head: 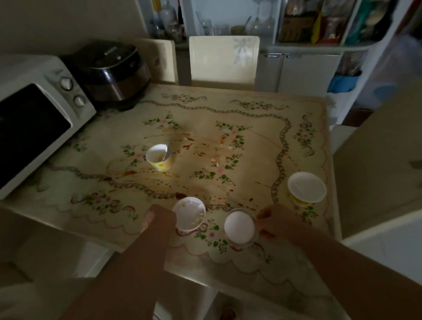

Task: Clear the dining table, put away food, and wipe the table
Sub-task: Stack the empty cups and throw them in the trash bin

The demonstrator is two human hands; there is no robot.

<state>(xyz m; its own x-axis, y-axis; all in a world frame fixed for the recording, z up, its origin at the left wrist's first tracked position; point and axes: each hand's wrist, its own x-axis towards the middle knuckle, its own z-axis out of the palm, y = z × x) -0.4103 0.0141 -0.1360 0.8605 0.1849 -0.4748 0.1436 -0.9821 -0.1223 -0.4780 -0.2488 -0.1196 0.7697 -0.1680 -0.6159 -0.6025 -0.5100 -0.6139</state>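
Note:
The dining table [252,125] has a floral cloth smeared with brown sauce streaks and crumbs [219,157]. A white paper cup with food bits [189,215] stands near the front edge; my left hand [157,221] touches its left side, and whether it grips is unclear. Right of it a clear glass of white liquid [240,227] stands, with my right hand [279,219] against its right side. A yellow-patterned cup with a spoon in it [159,157] sits mid-table. Another yellow cup, covered by a white lid [306,186], stands near the right edge.
A white microwave oven [34,118] and a dark rice cooker [113,72] fill the table's left rear. Two cream chair backs [224,58] stand behind the table. White shelves with glassware and packets [296,20] line the back wall.

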